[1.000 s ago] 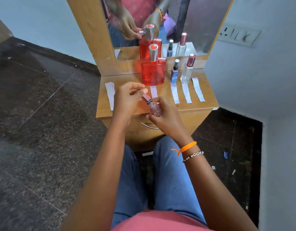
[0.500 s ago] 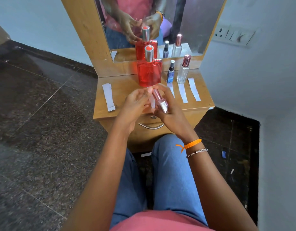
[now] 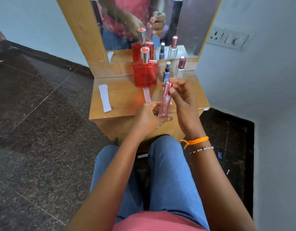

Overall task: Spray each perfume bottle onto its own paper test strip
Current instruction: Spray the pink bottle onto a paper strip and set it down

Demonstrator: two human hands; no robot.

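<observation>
Holding a slim pink bottle (image 3: 165, 100) upright above the front edge of the wooden dressing table (image 3: 125, 104), both hands are working together. The left hand (image 3: 147, 119) is closing its fingers around the bottom part of the bottle. The right hand (image 3: 183, 100) is only half closed, and its thumb and first finger are touching the rose-coloured cap at the top; the other fingers are staying loose and curved.

Just behind the hands, a paper strip (image 3: 147, 95) is lying flat in front of a big red bottle (image 3: 145, 72), which is standing near the mirror (image 3: 153, 27). To the right of it, a small blue bottle (image 3: 166, 72) and a clear bottle with a pink cap (image 3: 180, 68) are standing side by side. If strips are lying before them I cannot tell, because the right hand is covering this place. Well apart on the left side of the table, a small stack of strips (image 3: 104, 98) is lying.

An orange thread (image 3: 194, 141) and a beaded bracelet (image 3: 202, 150) are sitting on the right wrist.
</observation>
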